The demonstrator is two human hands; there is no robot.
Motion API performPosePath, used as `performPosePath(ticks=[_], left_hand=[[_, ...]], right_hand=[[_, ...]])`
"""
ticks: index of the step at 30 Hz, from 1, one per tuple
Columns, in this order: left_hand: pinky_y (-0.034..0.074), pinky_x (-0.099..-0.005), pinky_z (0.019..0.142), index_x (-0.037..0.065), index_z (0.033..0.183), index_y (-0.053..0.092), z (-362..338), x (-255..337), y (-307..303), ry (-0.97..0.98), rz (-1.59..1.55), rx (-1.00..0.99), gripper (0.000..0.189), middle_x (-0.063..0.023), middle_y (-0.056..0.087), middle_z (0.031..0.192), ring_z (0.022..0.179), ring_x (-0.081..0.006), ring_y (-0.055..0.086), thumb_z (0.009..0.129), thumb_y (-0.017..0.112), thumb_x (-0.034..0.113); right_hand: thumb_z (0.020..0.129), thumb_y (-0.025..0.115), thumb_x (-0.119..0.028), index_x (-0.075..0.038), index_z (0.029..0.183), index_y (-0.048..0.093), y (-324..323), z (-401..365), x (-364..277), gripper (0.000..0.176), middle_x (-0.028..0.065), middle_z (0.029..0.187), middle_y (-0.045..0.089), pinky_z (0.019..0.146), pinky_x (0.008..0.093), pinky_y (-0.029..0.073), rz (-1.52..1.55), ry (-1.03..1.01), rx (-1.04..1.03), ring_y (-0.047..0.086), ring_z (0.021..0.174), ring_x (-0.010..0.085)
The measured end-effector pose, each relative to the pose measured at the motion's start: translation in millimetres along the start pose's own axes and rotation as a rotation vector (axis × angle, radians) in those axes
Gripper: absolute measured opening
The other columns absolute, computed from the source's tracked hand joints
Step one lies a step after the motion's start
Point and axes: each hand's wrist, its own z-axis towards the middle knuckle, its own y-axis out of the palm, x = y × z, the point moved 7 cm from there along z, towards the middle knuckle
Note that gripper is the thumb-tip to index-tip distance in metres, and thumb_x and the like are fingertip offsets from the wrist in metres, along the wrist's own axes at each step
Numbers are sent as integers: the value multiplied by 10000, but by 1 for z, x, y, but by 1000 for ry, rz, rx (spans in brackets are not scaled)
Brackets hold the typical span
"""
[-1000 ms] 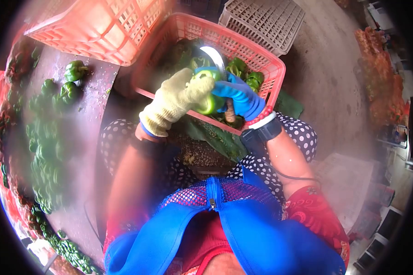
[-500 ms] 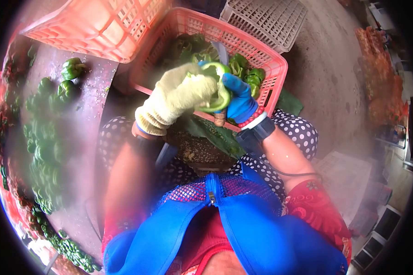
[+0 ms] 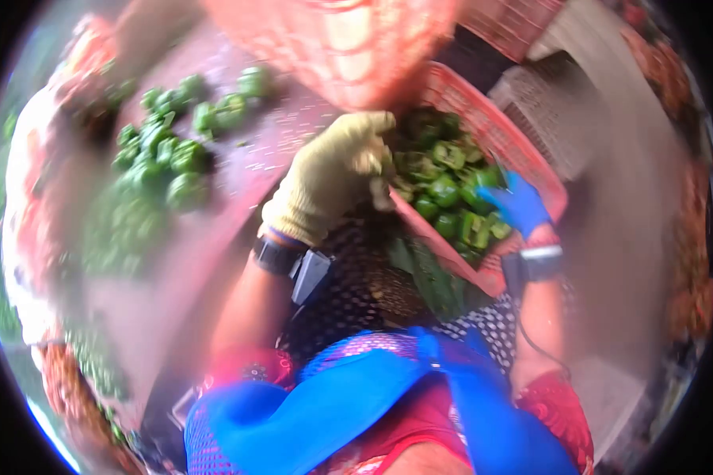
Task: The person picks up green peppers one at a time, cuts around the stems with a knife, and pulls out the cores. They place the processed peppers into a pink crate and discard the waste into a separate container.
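Note:
My left hand [image 3: 329, 178], in a cream knitted glove, is raised at the left edge of a pink crate [image 3: 531, 162]. Its fingers are apart and partly bent, with nothing clearly held. In a blue glove, my right hand [image 3: 521, 206] is over the crate's right side, closed around a knife [image 3: 499, 165] whose thin dark blade shows blurred above the fingers. A green pepper [image 3: 477, 190] lies against or just beside its fingertips. Whole and cut green peppers [image 3: 445, 191] fill much of the crate.
Green peppers [image 3: 162, 150] lie on a flat pinkish surface [image 3: 238, 170] at the left. A tilted orange-pink crate [image 3: 348, 47] stands at the top. Beyond the pepper crate is a grey crate [image 3: 550, 111]. Dark green leaves [image 3: 432, 277] lie near my knees.
My hands have moved apart, and the green pepper ring between them has left both hands. The view has turned left, shifting the crates rightward and bringing more peppers into sight.

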Motion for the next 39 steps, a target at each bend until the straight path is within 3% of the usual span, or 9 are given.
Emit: performPosePath(ticks=[2,7,13,19,24,28,29,33,39], left_hand=[[512,-314,625,32,1236,647,-43,29,-59,-136,432,64,317,-41,628,825,687,-167,597,1004,611,246],[542,-397,740,103,970,734,-111,81,-134,-578,1711,62,313,-113,667,792,764,-333,675,896,722,407],[524,-432,923,124,1300,641,16,79,-216,-99,1718,589,565,-187,660,1244,1123,-376,653,856,706,469],[503,-465,998,201,1510,444,113,57,-215,-73,2099,493,717,-163,605,1338,1198,-366,616,863,682,398],[532,-485,917,276,1262,613,137,52,-228,-67,1972,560,454,-153,675,1139,1102,-384,639,824,690,368],[531,-523,869,213,1191,625,84,67,-208,418,1672,809,439,-173,674,1077,968,-400,662,807,732,398],[528,-532,853,213,1220,603,66,70,-188,758,1492,755,472,-147,678,1038,977,-401,650,786,761,310],[534,-505,817,154,1256,572,12,76,-43,1033,1446,306,537,-115,663,1001,969,-386,640,750,754,143],[515,-429,664,44,1319,532,-1,35,99,1090,1419,-418,609,-99,599,932,805,-311,622,747,741,50]], right_hand=[[861,810,-321,-66,1082,605,7,2,27,394,-7,817,600,520,250,444,239,73,98,561,636,82],[939,725,-330,-87,1228,611,10,6,2,393,36,1005,680,575,214,468,749,80,-76,603,694,80],[1001,630,-346,-81,1229,651,24,8,13,351,64,1114,679,611,256,510,1789,190,-176,634,765,72],[1019,582,-301,-94,1274,650,75,6,10,336,48,904,680,537,293,444,1493,334,-281,539,595,114],[1019,586,-313,-89,1302,635,72,10,6,364,66,863,678,506,298,447,1274,290,-163,543,567,128],[1024,590,-328,-70,1323,605,77,-1,-14,396,67,869,680,489,268,451,1116,82,-182,555,556,125],[1025,591,-334,-64,1327,597,78,-7,-22,406,66,873,681,486,259,452,1066,8,-186,558,556,121],[1027,613,-292,-32,1437,511,86,-31,-68,496,47,1035,665,544,237,442,994,-136,-277,530,625,93],[876,800,-139,-69,1550,365,60,-44,-110,805,19,1273,575,739,233,490,966,-309,-342,572,989,80]])
